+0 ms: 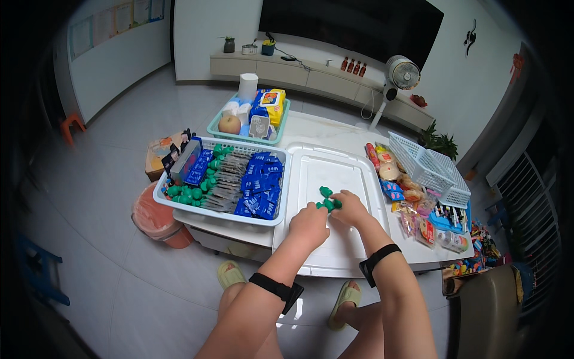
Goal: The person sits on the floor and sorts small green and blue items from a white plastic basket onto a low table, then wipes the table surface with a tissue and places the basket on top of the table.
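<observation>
Several small green bottle-like pieces (326, 191) lie on a white plastic lid (314, 175) in front of me. My left hand (310, 226) is at the near side of this cluster, its fingers curled and its fingertips partly hidden. From the right, my right hand (350, 208) reaches in with thumb and fingers around a dark green piece (337, 204). To the left, a white plastic basket (286, 179) holds more green pieces (184, 194), a row of clear flat packets (226, 179), many blue sachets (262, 184) and a box (186, 160).
The lid lies on a white table (305, 121). Behind the basket is a green tray (285, 117) with wipes, a paper roll and a fruit. Snack packs (406, 193), white baskets (421, 166) and a bottle (453, 241) occupy the right. A bin (154, 215) stands below left.
</observation>
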